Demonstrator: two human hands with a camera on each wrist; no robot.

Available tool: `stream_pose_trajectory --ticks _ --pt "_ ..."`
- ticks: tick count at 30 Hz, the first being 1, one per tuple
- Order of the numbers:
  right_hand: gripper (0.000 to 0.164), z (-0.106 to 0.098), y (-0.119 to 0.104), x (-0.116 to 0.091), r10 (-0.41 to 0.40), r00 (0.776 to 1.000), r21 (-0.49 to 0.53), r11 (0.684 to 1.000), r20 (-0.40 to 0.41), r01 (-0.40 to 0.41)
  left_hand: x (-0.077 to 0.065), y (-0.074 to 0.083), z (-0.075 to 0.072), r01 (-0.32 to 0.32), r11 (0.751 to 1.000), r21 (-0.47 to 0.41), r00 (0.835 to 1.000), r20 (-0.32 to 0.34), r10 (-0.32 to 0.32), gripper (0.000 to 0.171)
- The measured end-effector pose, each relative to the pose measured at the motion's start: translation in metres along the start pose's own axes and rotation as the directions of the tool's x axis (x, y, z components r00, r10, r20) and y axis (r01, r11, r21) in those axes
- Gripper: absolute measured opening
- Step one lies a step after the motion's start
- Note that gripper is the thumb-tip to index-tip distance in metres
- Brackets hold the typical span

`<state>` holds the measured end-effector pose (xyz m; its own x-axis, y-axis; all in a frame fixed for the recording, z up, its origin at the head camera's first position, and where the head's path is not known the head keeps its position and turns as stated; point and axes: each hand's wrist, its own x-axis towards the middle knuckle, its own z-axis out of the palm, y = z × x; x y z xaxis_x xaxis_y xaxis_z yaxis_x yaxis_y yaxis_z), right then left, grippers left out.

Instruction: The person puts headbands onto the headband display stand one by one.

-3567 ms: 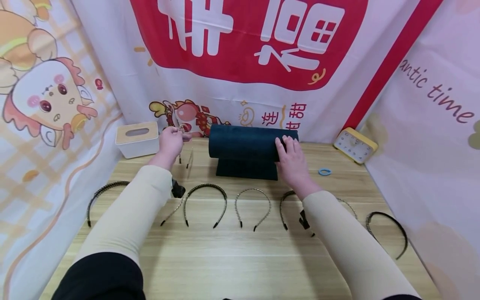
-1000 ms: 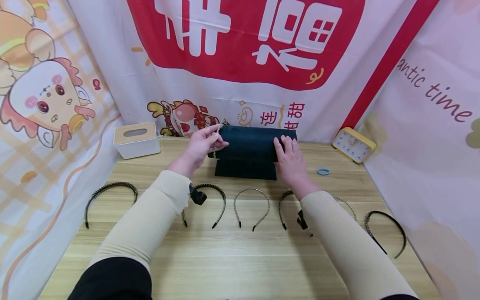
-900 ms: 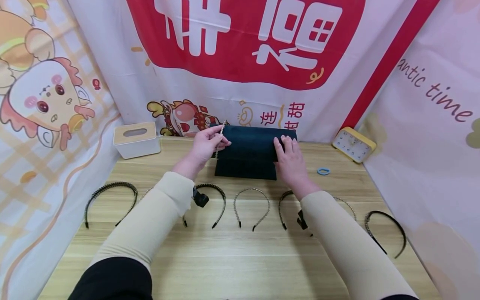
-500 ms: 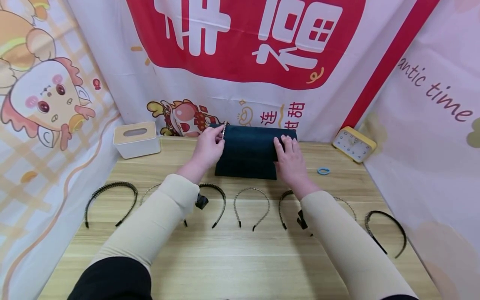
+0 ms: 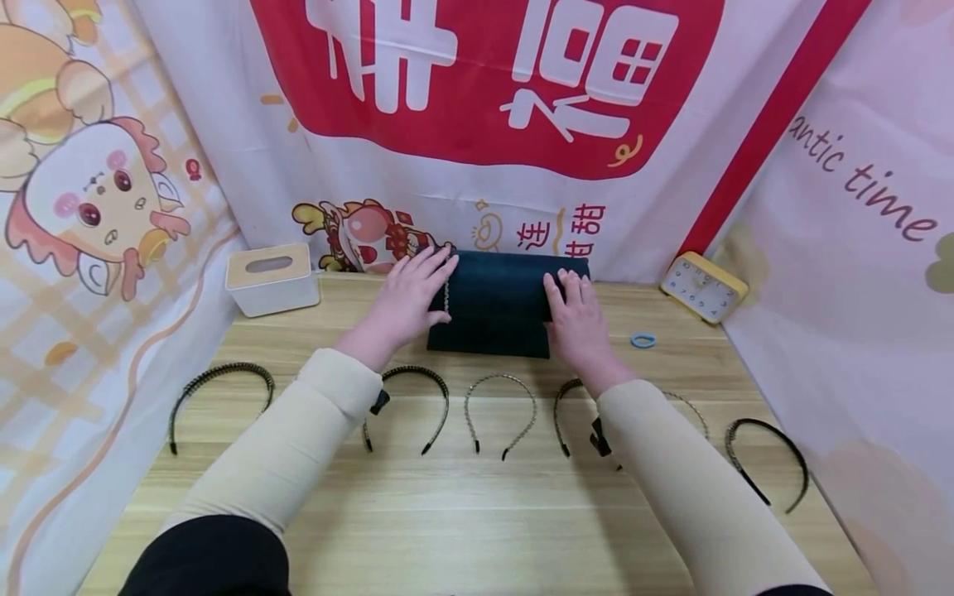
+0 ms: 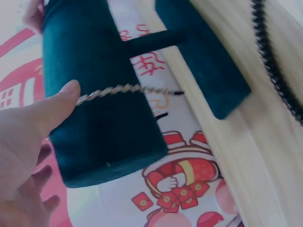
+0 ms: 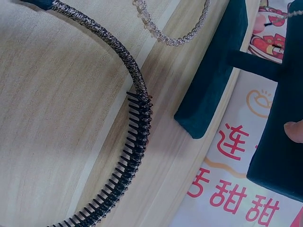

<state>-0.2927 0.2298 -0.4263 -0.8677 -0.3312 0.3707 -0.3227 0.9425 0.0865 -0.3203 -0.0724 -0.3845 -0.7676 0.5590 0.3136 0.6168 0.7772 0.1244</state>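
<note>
A dark green velvet headband stand [image 5: 499,285], a padded roll on a flat foot, stands at the back of the table. A thin twisted metallic headband [image 6: 123,89] sits around the roll near its left end, its dark tips pointing down. My left hand [image 5: 406,302] lies at that end with fingers extended over the roll; in the left wrist view the thumb touches the headband. My right hand [image 5: 581,319] holds the roll's right end, fingers bent over the top. Only a right fingertip [image 7: 294,131] shows in the right wrist view.
Several headbands lie in a row across the table, including a black toothed one [image 7: 135,142] and a thin clear-beaded one [image 5: 501,414]. A tissue box [image 5: 272,280] stands back left. A yellow clock [image 5: 704,287] and blue ring [image 5: 643,340] are back right. Printed cloths hang around the table.
My left hand has carried the thin headband from the left onto the roll and slid it rightward. Its pinch has loosened and the fingers have straightened. My right hand has stayed on the roll.
</note>
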Motion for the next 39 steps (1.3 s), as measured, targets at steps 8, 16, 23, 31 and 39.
stream_pose_trajectory --ticks 8,16,23,31,39 --pt "0.075 0.001 0.001 0.0 -0.015 1.0 -0.018 1.0 -0.008 0.014 0.002 -0.01 0.008 -0.06 0.994 0.091 0.997 -0.045 0.064 0.089" --pt "0.075 0.002 0.003 -0.001 -0.023 1.0 -0.029 0.999 -0.019 0.022 0.015 -0.007 0.013 -0.123 0.988 0.098 0.99 -0.052 0.129 0.088" --pt "0.074 0.002 0.002 -0.001 -0.038 0.999 -0.044 0.998 -0.019 0.038 0.03 0.021 0.025 -0.148 0.982 0.12 0.984 -0.084 0.159 0.087" --pt "0.073 0.002 -0.001 0.0 -0.032 0.999 -0.045 0.999 -0.038 0.031 0.044 0.039 0.037 -0.162 0.974 0.158 0.972 -0.146 0.185 0.083" --pt "0.075 0.002 0.0 0.0 -0.023 0.999 -0.058 0.998 -0.039 0.021 0.052 0.051 0.039 -0.141 0.977 0.162 0.975 -0.147 0.165 0.082"
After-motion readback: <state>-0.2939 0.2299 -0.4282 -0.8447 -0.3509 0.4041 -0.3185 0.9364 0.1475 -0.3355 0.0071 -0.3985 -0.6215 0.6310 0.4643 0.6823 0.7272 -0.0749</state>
